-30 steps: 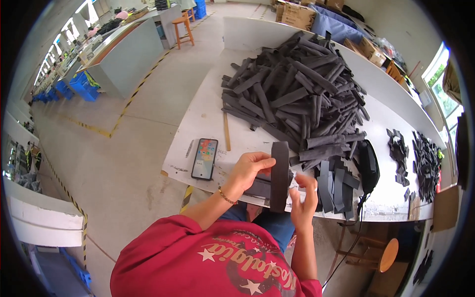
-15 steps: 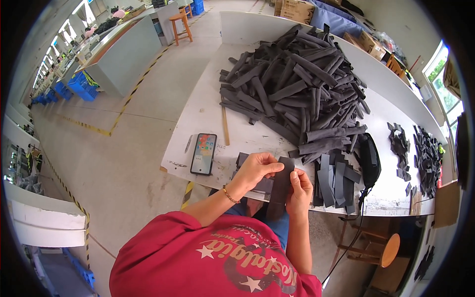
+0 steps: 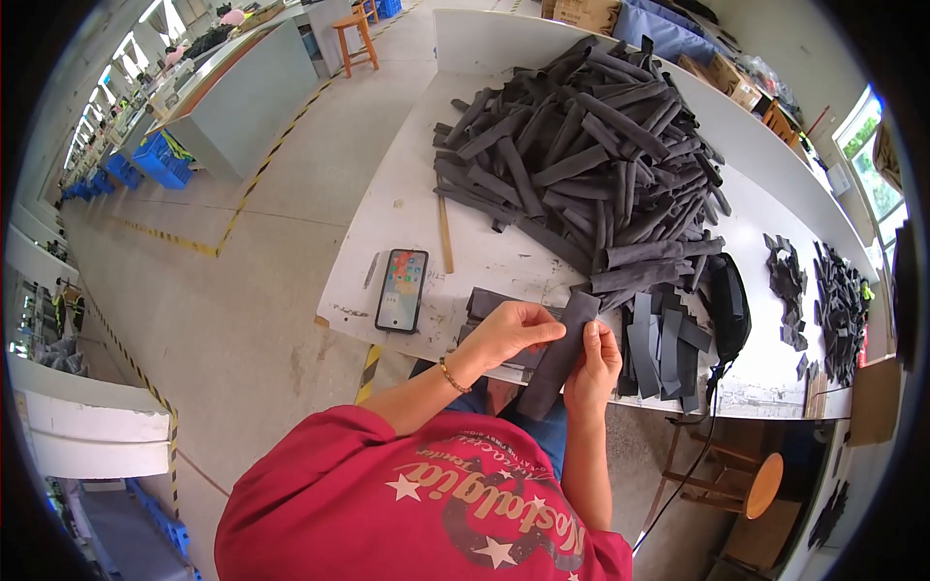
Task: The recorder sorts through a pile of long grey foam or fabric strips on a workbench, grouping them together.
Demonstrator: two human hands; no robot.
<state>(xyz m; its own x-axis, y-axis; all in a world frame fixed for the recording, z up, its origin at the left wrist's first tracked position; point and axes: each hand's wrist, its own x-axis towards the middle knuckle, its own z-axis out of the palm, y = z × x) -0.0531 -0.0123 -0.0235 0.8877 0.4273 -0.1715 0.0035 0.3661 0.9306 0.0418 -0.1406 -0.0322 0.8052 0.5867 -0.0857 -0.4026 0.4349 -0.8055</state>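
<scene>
Fingers (image 3: 542, 329) of the left hand (image 3: 509, 332) and the right hand (image 3: 593, 363) pinch a dark grey strip (image 3: 559, 356) between them, held slanted above the tabletop (image 3: 407, 208) edge. Just beside lie a phone (image 3: 402, 290), cut strips (image 3: 664, 344) and a big heap of rolled strips (image 3: 591, 165).

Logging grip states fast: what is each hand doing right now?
Left hand: closed on the long dark grey fabric strip, pinching its upper part.
Right hand: closed on the same strip, gripping its right edge.
</scene>
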